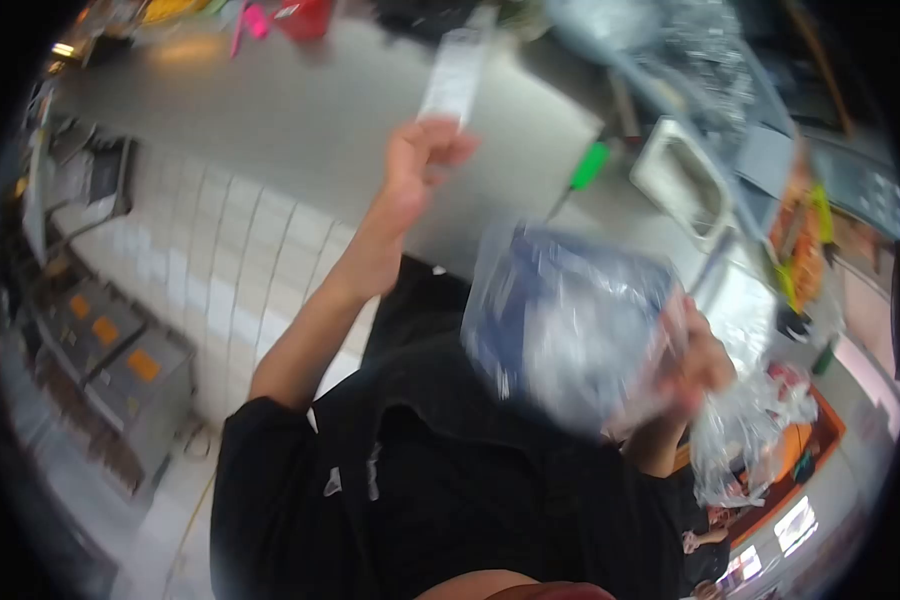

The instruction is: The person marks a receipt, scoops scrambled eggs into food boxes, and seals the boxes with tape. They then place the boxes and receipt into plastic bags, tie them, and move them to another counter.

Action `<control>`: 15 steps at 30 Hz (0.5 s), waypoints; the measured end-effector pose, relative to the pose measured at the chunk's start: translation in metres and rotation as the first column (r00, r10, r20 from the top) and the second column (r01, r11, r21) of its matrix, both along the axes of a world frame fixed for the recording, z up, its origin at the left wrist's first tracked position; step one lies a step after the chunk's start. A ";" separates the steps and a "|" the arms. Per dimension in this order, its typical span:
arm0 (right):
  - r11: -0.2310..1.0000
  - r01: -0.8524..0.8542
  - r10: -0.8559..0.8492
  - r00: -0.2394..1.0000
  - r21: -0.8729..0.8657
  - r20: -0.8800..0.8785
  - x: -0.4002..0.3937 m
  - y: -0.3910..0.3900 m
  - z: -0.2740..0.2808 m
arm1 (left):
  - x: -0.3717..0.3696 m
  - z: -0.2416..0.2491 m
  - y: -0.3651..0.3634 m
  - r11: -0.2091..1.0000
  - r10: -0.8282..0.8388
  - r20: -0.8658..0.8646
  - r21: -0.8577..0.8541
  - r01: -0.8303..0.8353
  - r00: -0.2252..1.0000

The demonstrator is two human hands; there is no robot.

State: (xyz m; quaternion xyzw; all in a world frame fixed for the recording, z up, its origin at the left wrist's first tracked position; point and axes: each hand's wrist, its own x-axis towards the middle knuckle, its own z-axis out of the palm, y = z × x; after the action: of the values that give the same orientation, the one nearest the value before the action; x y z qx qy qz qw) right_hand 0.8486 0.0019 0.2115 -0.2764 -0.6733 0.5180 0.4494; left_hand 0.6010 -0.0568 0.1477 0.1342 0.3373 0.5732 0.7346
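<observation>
My left hand point(420, 160) reaches out over the metal counter, its fingers closed on the near end of a white paper slip point(455, 80). Some dark print shows at the slip's far end. Close to my chest, my right hand point(698, 360) grips the side of a clear plastic bag point(570, 320) with something blue and whitish in it. Motion blur and glare keep me from telling exactly what the bag contains. Beyond the bag, a green-handled tool point(590, 165) lies on the counter.
The steel counter point(300, 110) runs across the front. A rectangular metal pan point(682, 180) sits at right, near a rack of crumpled clear plastic point(705, 60). A red container point(303, 18) stands at the far edge. Grey equipment point(120, 360) lines the left, beyond the tiled floor point(225, 235).
</observation>
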 end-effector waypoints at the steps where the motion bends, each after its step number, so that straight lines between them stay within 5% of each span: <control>1: 0.981 -0.097 0.153 0.921 0.168 -0.357 0.015 0.008 0.009 | -0.062 0.009 0.034 0.897 -0.438 -0.433 -0.148 0.417 0.788; 2: 0.922 -0.206 0.356 0.786 0.329 -0.505 0.001 0.022 0.043 | -0.032 -0.015 0.026 0.783 -0.606 -0.048 -0.209 0.585 0.794; 3: 0.881 -0.310 0.461 0.732 0.359 -0.501 0.002 0.018 0.074 | 0.005 -0.035 0.017 0.626 -0.685 0.328 -0.191 0.756 0.651; 5: 0.722 -0.513 0.663 0.705 0.465 -0.251 0.002 0.020 0.134 | 0.057 0.047 0.028 0.733 -0.623 0.426 0.025 0.680 0.656; 8: 0.609 -0.677 0.678 0.715 0.413 0.171 0.022 0.019 0.213 | 0.096 0.096 0.088 0.712 -0.692 0.497 0.345 0.612 0.524; 9: 0.575 -0.736 0.688 0.671 0.357 0.277 0.035 0.026 0.235 | 0.092 0.119 0.105 0.590 -0.807 0.412 0.532 0.607 0.423; 10: 0.618 -0.698 0.595 0.716 0.361 0.365 0.046 0.027 0.260 | 0.090 0.151 0.105 0.607 -0.678 0.119 0.648 0.461 0.726; 11: 0.709 -0.554 0.364 0.817 0.435 0.448 0.056 0.025 0.276 | 0.090 0.171 0.112 0.346 -0.265 -0.189 0.897 0.276 0.945; 13: 0.730 -0.145 -0.311 0.800 0.668 0.513 0.084 0.013 0.312 | 0.101 0.178 0.134 0.206 -0.408 -0.377 0.849 0.486 0.831; 15: 0.490 0.135 -0.818 0.414 0.861 0.401 0.108 -0.002 0.336 | 0.135 0.180 0.153 0.006 -0.458 -0.646 0.684 0.729 0.610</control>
State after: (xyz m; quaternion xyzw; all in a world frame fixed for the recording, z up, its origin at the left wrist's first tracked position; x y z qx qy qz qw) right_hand 0.9564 -0.0003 0.5478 -0.4720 -0.8114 -0.1418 0.3142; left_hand 0.7362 0.0963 0.3273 0.7195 -0.0553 0.2623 0.6407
